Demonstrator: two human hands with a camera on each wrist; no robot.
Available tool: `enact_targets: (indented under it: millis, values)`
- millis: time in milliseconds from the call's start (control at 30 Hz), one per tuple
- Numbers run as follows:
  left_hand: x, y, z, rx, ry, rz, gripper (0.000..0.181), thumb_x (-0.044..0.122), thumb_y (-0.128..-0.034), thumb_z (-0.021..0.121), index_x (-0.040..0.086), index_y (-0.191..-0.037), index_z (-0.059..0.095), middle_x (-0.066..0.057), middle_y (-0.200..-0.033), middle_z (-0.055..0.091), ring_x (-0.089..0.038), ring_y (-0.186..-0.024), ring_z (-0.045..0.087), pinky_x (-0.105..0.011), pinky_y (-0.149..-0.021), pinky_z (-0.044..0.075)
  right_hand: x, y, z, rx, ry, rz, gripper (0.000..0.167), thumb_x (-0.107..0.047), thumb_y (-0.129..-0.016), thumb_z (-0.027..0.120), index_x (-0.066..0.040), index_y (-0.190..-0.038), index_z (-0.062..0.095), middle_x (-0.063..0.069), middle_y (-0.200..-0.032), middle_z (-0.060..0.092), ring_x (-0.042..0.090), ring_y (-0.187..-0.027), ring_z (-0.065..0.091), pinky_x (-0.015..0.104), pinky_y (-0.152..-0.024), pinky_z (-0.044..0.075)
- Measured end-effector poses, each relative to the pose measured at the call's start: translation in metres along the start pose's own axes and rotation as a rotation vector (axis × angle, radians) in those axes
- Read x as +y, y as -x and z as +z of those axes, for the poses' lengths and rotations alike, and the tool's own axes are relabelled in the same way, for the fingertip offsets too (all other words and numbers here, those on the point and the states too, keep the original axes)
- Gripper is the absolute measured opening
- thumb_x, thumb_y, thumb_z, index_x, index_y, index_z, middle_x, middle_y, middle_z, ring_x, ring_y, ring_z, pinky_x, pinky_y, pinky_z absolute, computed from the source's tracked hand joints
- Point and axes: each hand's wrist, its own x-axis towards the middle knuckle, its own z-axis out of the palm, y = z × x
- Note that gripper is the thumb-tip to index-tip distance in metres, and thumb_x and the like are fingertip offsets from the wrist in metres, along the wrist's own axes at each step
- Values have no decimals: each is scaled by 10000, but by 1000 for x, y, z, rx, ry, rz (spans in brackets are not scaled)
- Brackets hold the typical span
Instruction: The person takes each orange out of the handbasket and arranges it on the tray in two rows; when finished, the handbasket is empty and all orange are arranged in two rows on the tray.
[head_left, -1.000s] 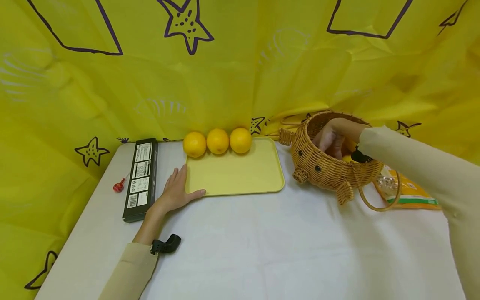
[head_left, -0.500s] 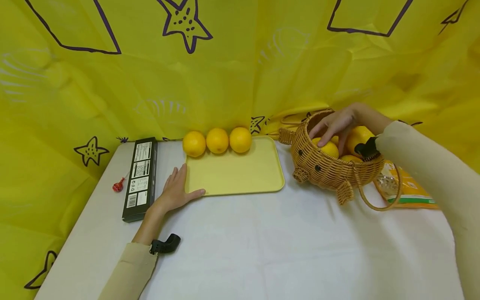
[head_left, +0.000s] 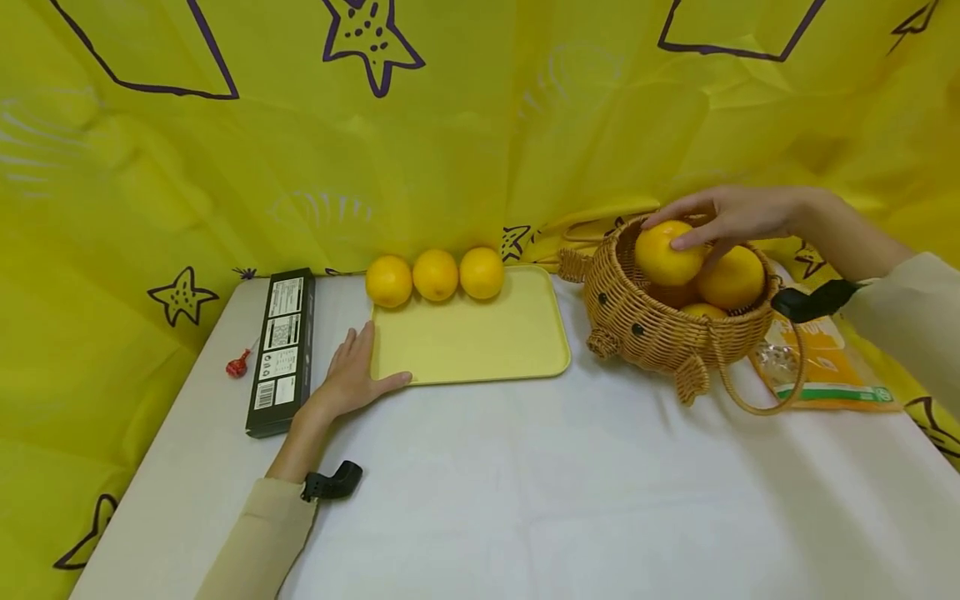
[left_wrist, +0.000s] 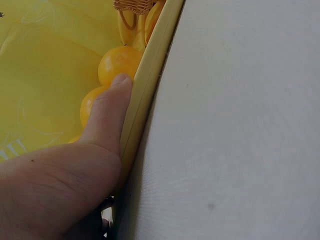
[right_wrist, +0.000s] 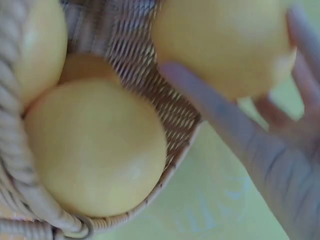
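Observation:
My right hand (head_left: pixel 738 215) grips an orange (head_left: pixel 666 257) at the mouth of a wicker basket (head_left: pixel 660 340) with a pig's face. In the right wrist view, thumb and fingers lie on either side of that orange (right_wrist: pixel 225 42). Other oranges (head_left: pixel 732 279) sit inside the basket, partly hidden by its wall. My left hand (head_left: pixel 348 379) touches the left corner of a pale yellow tray (head_left: pixel 472 346), fingers along its side and thumb at its front edge. Three oranges (head_left: pixel 436 275) stand in a row along the tray's back.
Left of the tray lies a long black box (head_left: pixel 283 354) with white labels, and beside it a red lollipop (head_left: pixel 237 364). An orange packet (head_left: pixel 832 367) lies partly behind the basket. Yellow patterned cloth (head_left: pixel 450 150) hangs behind the white table (head_left: pixel 525 483).
My right hand has come up out of the basket, lifting an orange to the rim. Its forearm has swung back and right. The left hand stays at the tray.

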Motion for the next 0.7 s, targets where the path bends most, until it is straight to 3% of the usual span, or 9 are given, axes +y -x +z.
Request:
enact_targets:
  millis: [133, 233, 300, 367, 500, 600, 700]
  values:
    - [0, 0, 2, -6, 5, 0, 1144, 551, -851, 657, -18, -1539, -58, -233, -1624, -26, -442, -1495, -75, -601, -1205, -18, -6, 15, 10, 222, 43, 9, 562, -285, -1000, 537, -207, -1518, 334, 164, -1579, 217, 242, -940, 706, 300, -809, 583]
    - [0, 0, 3, -12, 3, 0, 1150, 560, -849, 655, -16, -1540, -61, -232, -1624, -27, -441, -1496, -75, -601, -1206, -17, -10, 23, 23, 386, -27, -9, 563, -282, -980, 572, -243, -1503, 367, 56, -1440, 416, 190, -890, 712, 273, -768, 586]
    - [0, -1, 3, -13, 1, 3, 1153, 568, -846, 653, -17, -1540, -57, -234, -1624, -23, -441, -1496, -72, -599, -1206, -16, -14, 25, 35, 501, -79, -67, 552, -258, -965, 599, -243, -1483, 409, -26, -1350, 490, 89, -931, 680, 228, -747, 577]
    - [-1, 0, 2, -8, 0, 3, 1156, 575, -843, 652, -20, -1540, -53, -241, -1622, -18, -448, -1494, -68, -603, -1204, -13, -20, 23, 48, 616, -79, -167, 525, -225, -956, 615, -211, -1455, 455, -50, -1327, 525, -3, -1064, 602, 147, -845, 531]
    - [-6, 5, -1, -3, -6, -7, 1162, 583, -841, 650, -26, -1538, -52, -254, -1618, -10, -462, -1489, -62, -611, -1199, -9, -39, 8, 81, 808, -29, -365, 474, -152, -936, 639, -135, -1397, 526, 21, -1423, 477, -5, -1210, 442, 38, -951, 390]
    - [-9, 8, -3, 0, -5, -9, 1163, 581, -843, 649, -30, -1536, -56, -257, -1617, -14, -464, -1488, -64, -614, -1197, -12, -53, -5, 106, 857, -44, -462, 495, -79, -917, 650, -112, -1394, 522, 72, -1428, 454, 19, -1208, 447, 49, -952, 404]
    - [-9, 9, -3, 4, 6, -3, 1161, 578, -844, 649, -30, -1536, -57, -255, -1617, -18, -462, -1488, -70, -615, -1196, -18, -65, -14, 123, 835, -60, -497, 549, -63, -912, 650, -133, -1430, 481, 70, -1452, 432, 23, -1193, 467, 61, -882, 464]
